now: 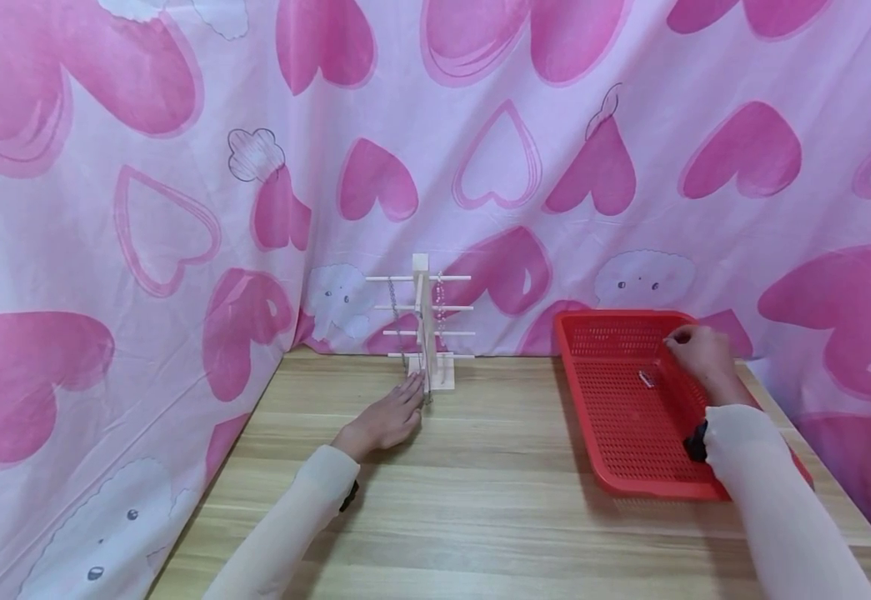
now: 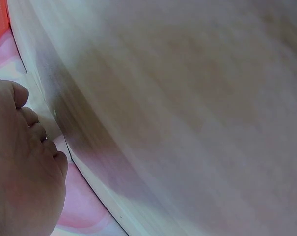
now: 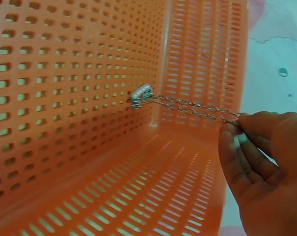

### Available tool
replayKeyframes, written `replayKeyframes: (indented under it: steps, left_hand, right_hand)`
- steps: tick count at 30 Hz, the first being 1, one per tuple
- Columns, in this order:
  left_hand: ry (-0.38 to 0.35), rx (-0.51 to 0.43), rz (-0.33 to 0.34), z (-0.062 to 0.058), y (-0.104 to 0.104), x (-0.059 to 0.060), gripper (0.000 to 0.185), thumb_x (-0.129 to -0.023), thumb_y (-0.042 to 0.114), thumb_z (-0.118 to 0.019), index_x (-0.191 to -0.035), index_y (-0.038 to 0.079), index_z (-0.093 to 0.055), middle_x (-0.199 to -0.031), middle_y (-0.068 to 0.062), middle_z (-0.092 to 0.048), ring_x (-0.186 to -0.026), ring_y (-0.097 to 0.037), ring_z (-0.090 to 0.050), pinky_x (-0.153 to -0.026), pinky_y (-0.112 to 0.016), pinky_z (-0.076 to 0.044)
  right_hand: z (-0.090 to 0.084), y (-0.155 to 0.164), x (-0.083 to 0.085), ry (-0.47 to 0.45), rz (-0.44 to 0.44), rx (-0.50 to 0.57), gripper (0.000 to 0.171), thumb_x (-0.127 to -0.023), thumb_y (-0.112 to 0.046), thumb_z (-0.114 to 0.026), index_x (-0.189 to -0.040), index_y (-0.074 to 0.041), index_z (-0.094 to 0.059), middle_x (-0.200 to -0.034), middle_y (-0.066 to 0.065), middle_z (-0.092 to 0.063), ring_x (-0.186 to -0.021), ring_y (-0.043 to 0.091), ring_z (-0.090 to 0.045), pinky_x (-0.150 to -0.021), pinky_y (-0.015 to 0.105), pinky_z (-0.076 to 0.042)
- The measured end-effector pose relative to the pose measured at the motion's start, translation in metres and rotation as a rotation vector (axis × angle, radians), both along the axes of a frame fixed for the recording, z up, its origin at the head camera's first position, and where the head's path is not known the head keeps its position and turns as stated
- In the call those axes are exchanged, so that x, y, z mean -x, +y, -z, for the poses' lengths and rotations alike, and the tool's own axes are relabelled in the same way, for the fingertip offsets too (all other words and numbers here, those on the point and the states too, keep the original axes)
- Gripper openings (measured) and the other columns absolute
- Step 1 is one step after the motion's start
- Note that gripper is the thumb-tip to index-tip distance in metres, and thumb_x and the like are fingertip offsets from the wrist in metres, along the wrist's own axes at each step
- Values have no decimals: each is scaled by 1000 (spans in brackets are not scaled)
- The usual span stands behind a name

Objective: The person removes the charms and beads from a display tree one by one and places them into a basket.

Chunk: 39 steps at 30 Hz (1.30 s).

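My right hand (image 1: 703, 360) is over the far right part of a red plastic basket (image 1: 579, 408). In the right wrist view, its thumb and fingertips pinch a silver chain necklace (image 3: 197, 105). Two strands of it run down to a small bundle with white beads (image 3: 142, 91) at the basket floor. My left hand (image 1: 388, 418) lies with fingers extended at the foot of a wooden display stand (image 1: 421, 265). Its fingertips are right at the base, beside a dangling chain (image 1: 428, 395). The left wrist view shows this hand (image 2: 25, 162) partly, from the palm side.
The stand has several crossbars. A silver chain (image 1: 394, 304) hangs on its left side and a pale beaded necklace (image 1: 439, 293) on its right. Both stand and basket are on a wood-grain table (image 1: 495, 508). A pink heart-patterned cloth (image 1: 375, 67) encloses the back and sides.
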<state>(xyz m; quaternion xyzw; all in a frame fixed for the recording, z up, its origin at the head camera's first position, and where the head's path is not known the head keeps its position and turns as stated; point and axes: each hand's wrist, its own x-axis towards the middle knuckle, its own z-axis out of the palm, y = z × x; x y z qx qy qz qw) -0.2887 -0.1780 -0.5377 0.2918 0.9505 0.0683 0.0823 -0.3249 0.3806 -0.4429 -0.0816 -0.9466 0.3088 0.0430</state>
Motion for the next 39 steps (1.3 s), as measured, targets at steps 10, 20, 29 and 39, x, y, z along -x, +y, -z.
replayKeyframes:
  steps: [10,20,29,39]
  left_hand:
    - [17,-2,4,-6,2,-3,63,-115,29,-25,-168,-2,-15,-180,-16,-2,-168,-36,-8,-137,-46,-18]
    - [22,2,-6,-6,3,-4,62,-115,28,-26,-168,-3,-18,-180,-16,-5,-168,-35,-9,-137,-45,-19]
    - [27,9,-5,-5,3,-3,62,-115,28,-26,-168,-3,-18,-180,-16,-5,-168,-35,-9,-137,-44,-18]
    - [25,-3,4,-4,1,-3,62,-115,28,-26,-168,-4,-18,-180,-16,-4,-168,-36,-8,-137,-45,-19]
  right_hand:
    - [16,4,0,-111,-11,34,38,-101,-11,-69,-132,9,-64,-126,36,-62,-101,47,-65,-86,63,-64]
    - [26,5,0,-134,-52,47,38,-99,-7,-68,-132,11,-63,-126,37,-63,-99,47,-68,-94,67,-61]
    - [28,3,0,-135,-49,51,39,-100,-8,-68,-133,10,-61,-128,38,-61,-99,49,-68,-93,70,-60]
    - [23,-3,5,-62,-109,-17,36,-99,-9,-66,-129,11,-65,-122,36,-65,-96,45,-66,-88,64,-63]
